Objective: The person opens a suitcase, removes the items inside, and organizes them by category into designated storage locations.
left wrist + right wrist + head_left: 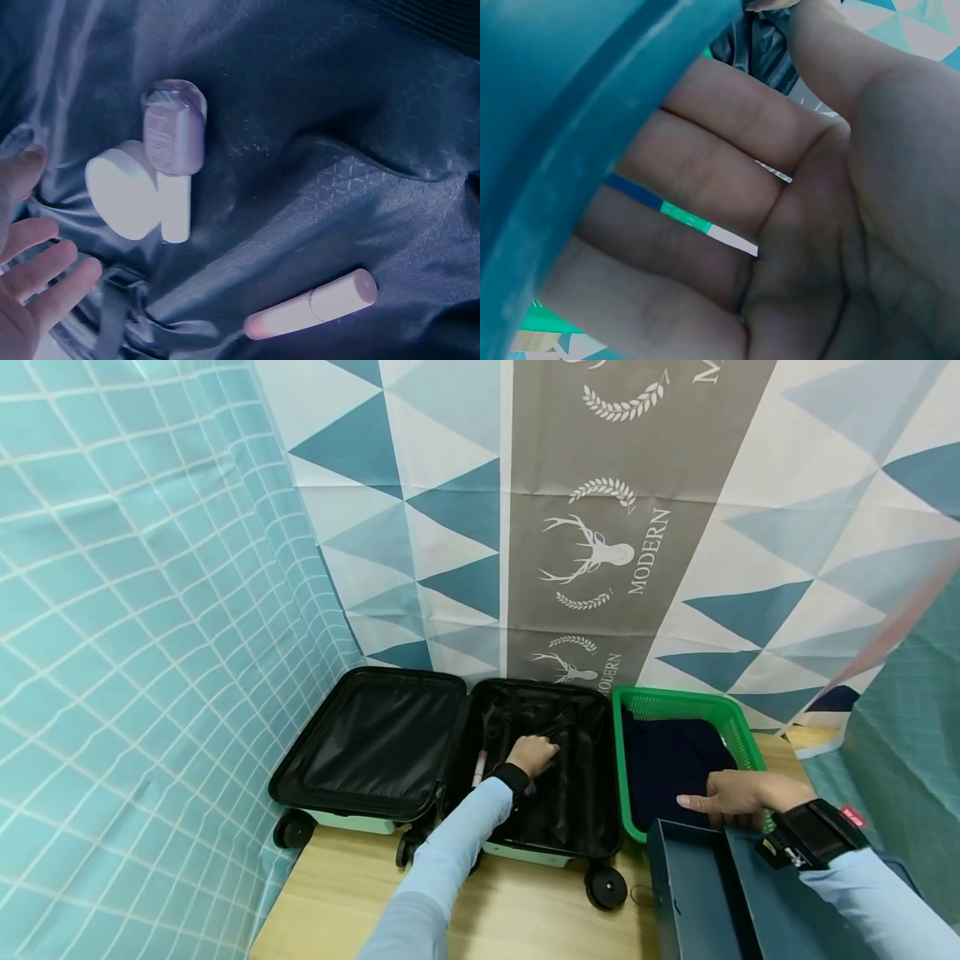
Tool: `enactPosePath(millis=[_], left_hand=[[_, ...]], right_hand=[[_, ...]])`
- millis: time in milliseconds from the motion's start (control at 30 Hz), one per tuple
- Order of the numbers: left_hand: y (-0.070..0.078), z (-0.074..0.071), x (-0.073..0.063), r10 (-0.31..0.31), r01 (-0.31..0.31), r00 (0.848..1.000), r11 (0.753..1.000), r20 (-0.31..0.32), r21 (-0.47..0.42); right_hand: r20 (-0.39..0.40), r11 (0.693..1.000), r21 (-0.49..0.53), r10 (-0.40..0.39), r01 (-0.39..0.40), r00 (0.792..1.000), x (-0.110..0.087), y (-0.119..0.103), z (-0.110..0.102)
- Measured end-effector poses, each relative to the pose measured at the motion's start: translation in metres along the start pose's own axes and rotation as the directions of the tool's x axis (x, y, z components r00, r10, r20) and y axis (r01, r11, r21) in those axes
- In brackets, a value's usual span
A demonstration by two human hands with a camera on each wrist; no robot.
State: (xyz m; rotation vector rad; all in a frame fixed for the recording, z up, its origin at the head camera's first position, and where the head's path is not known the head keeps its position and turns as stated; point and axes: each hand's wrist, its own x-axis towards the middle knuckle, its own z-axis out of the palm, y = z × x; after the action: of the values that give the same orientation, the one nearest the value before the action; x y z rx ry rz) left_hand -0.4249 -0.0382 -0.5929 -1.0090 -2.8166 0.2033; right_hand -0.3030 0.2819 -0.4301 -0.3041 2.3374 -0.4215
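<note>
My left hand reaches into the right half of an open suitcase. In the left wrist view the left hand has loose, parted fingers, with nothing between them, beside a black strap. Near it on the dark lining lie a white round container and a purple bottle with a white cap, side by side. A pink-and-white cosmetic tube lies apart from them. My right hand is at the far edge of a blue box; its fairly straight fingers pass behind a blue edge, their tips hidden.
The suitcase's left half lies open with a black panel. Right of the suitcase stands a green basket holding dark navy cloth. Patterned sheets hang at the back and left. Black wheels stick out toward the wooden table's front.
</note>
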Motion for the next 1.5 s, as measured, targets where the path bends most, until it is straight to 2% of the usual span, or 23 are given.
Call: enactPosePath(millis=[100, 200, 300, 367, 533, 633, 767, 833, 933, 1033, 1200, 1400, 1500], left_hand=[[-0.001, 0.008, -0.005, -0.044, 0.045, 0.997, 0.999, 0.07, -0.019], [-0.003, 0.016, -0.01, -0.072, 0.08, 0.986, 0.995, 0.149, -0.051], [-0.005, 0.021, -0.015, -0.078, 0.093, 0.978, 0.993, 0.191, -0.068], [-0.006, 0.023, -0.017, -0.077, 0.092, 0.979, 0.993, 0.191, -0.071], [-0.007, 0.022, -0.021, -0.045, 0.051, 0.989, 0.998, 0.14, -0.044], [-0.009, 0.013, -0.02, -0.033, 0.039, 0.993, 0.998, 0.116, -0.045], [-0.009, -0.011, -0.014, 0.001, 0.007, 0.996, 0.996, 0.085, -0.091], [-0.005, -0.027, -0.012, 0.04, -0.033, 0.997, 0.993, 0.06, -0.117], [0.005, -0.05, -0.011, 0.131, -0.132, 0.991, 0.984, -0.021, -0.122], [0.019, -0.073, -0.016, 0.24, -0.252, 0.964, 0.961, -0.115, -0.114], [0.049, -0.115, -0.027, 0.41, -0.442, 0.888, 0.886, -0.208, -0.14], [0.095, -0.158, -0.038, 0.574, -0.618, 0.77, 0.779, -0.28, -0.103], [0.117, -0.17, -0.045, 0.636, -0.69, 0.712, 0.713, -0.297, -0.125]], right_hand=[[-0.005, 1.0, 0.005, -0.008, 0.008, 1.0, -0.002, -0.001, 0.004], [-0.006, 1.0, 0.016, -0.019, 0.019, 1.0, -0.003, -0.002, 0.006], [-0.007, 0.999, 0.03, -0.033, 0.033, 0.999, -0.004, -0.003, 0.008], [-0.009, 0.999, 0.028, -0.042, 0.042, 0.999, -0.004, -0.004, 0.008], [-0.01, 0.999, 0.009, -0.048, 0.048, 0.999, -0.004, -0.008, 0.005], [-0.009, 0.999, 0.007, -0.052, 0.052, 0.999, -0.003, -0.009, 0.004], [-0.007, 0.998, 0.009, -0.055, 0.055, 0.998, -0.002, -0.009, 0.001], [0.001, 0.999, 0.01, -0.05, 0.05, 0.999, -0.001, -0.008, -0.001], [0.023, 0.999, 0.0, -0.05, 0.05, 0.998, -0.001, -0.006, -0.004], [0.047, 0.997, 0.003, -0.077, 0.077, 0.996, 0.001, -0.004, -0.005], [0.093, 0.994, 0.054, -0.105, 0.1, 0.99, 0.003, 0.0, -0.005], [0.1, 0.996, 0.045, -0.076, 0.072, 0.992, 0.001, 0.004, -0.006], [0.096, 0.996, 0.054, -0.082, 0.077, 0.992, 0.001, 0.005, -0.006]])
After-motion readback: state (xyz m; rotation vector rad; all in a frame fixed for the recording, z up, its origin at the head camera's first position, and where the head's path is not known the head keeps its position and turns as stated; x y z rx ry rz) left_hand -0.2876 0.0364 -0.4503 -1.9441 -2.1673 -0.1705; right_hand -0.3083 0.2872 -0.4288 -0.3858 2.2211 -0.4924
